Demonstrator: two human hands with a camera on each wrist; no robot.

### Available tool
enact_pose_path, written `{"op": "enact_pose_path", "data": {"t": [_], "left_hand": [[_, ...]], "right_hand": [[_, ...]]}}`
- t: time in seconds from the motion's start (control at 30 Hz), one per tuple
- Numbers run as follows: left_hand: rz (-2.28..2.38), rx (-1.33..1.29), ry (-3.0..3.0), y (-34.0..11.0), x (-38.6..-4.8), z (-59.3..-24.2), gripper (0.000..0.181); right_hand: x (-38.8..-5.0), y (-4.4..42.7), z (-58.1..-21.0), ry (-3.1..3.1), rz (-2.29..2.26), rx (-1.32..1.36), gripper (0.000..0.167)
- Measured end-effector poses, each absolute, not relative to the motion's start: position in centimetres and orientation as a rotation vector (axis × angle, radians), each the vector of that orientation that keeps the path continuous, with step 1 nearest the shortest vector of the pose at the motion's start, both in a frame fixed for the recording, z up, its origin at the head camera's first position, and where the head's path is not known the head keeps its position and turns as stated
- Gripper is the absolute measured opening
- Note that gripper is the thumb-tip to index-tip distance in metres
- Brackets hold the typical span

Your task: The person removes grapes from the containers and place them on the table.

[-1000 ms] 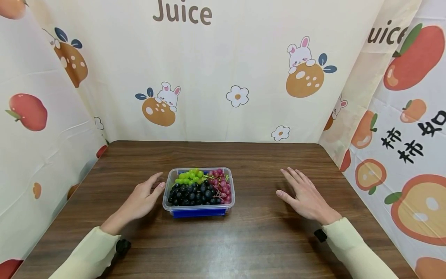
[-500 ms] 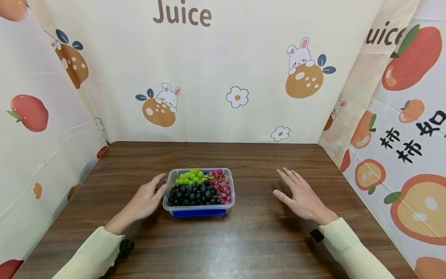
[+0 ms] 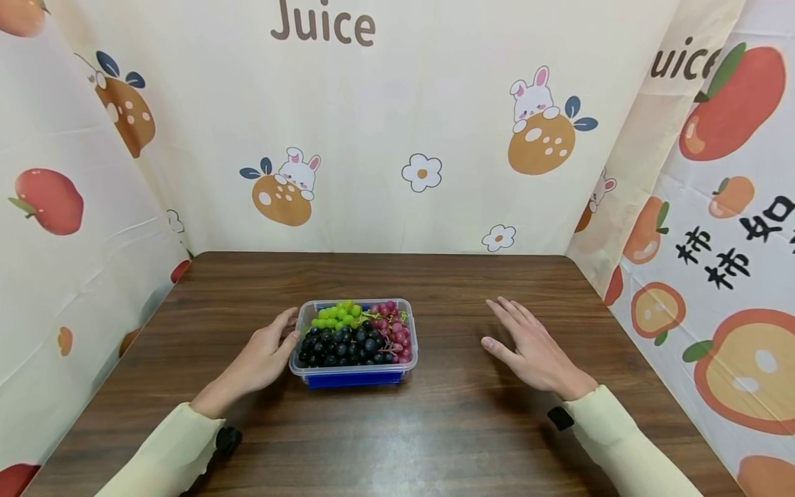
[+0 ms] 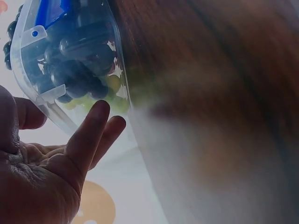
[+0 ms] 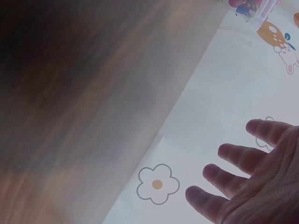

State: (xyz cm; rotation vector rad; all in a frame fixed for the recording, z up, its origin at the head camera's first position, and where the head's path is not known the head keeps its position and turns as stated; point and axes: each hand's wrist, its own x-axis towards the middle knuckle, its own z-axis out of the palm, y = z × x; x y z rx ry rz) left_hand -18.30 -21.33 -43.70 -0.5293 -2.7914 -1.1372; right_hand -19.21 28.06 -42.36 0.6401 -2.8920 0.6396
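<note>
A clear plastic food box (image 3: 354,370) with blue latches sits on the table left of centre, its top uncovered. Inside lie black grapes (image 3: 338,347) in front, green grapes (image 3: 337,316) at the back left and red grapes (image 3: 401,337) on the right. My left hand (image 3: 259,357) is at the box's left side, thumb and fingers close to the rim and spread. In the left wrist view, the left hand (image 4: 51,172) has fingertips right by the box wall; firm contact is hard to tell. Well to the right, my right hand (image 3: 539,355) hovers with straight fingers, holding nothing.
The brown wooden table (image 3: 385,442) is bordered by a printed cloth (image 3: 373,103) at the back and on both sides. Each wrist wears a small black device, such as the one at the right cuff (image 3: 561,418).
My left hand has moved right, up to the side of the box. The right hand has shifted slightly left. The box and grapes stay in place.
</note>
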Motion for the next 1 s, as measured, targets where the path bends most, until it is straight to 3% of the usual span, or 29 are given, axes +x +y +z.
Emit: {"op": "enact_pose_path", "data": {"t": [1.0], "left_hand": [[-1.117, -0.563, -2.761, -21.1, -18.5, -43.4, 0.047]], "right_hand": [[-19.2, 23.6, -40.6, -2.843, 0.675, 0.778, 0.075]]}}
